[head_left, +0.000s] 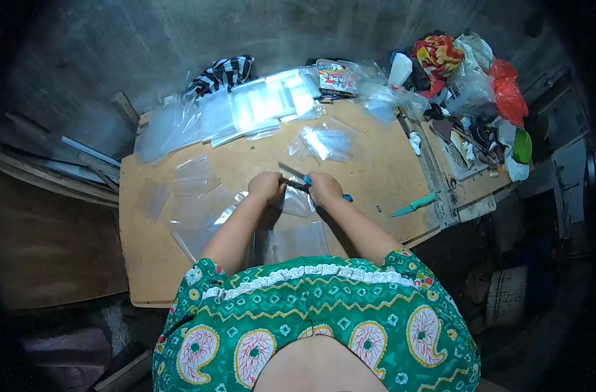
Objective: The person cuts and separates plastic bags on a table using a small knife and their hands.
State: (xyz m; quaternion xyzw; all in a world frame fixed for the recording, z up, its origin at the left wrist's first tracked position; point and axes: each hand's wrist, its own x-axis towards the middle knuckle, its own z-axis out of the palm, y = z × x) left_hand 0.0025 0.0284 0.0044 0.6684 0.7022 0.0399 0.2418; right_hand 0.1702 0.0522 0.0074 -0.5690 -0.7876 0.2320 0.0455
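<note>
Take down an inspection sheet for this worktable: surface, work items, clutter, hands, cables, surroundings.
Surface: light brown wooden table, with transparent plastic pieces scattered at left.
Work items: scissors with blue handles, open, over a clear plastic sheet; stacked clear plastic sheets at the back.
Clutter: knife with turquoise handle lying unsheathed near the right edge; red plastic bag among mixed items, far right.
Hands: right hand grips the scissors; left hand closed beside the blades, exact hold unclear.
Cables: nothing seen.
Surroundings: grey wall behind; dim areas hide detail.
</note>
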